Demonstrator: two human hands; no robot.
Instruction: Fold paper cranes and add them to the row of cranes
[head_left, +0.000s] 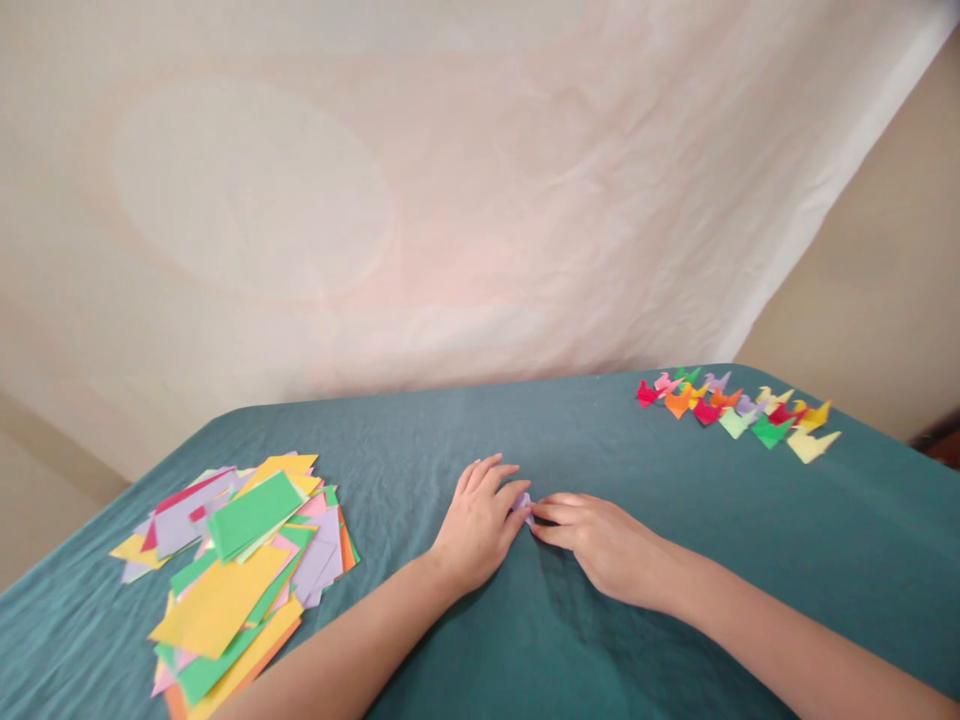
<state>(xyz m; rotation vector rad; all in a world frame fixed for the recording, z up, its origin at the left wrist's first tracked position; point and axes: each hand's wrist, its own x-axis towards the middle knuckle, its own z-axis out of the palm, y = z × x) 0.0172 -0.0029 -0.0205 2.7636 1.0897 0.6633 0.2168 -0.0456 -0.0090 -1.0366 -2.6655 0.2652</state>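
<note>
A small lavender piece of folded paper [524, 506] shows between my two hands, low over the dark green tablecloth. My left hand [480, 520] grips its left side with thumb and forefinger, while the other fingers stretch forward. From the right, my right hand [592, 540] pinches the same paper between its fingertips. Most of the paper is covered by my fingers, so its exact shape cannot be made out.
A loose pile of coloured paper sheets [225, 600] lies at the left. Several small folded paper birds [739, 422] stand in rows at the far right. Behind the green-covered table [420, 430] hangs a pale cloth [480, 200].
</note>
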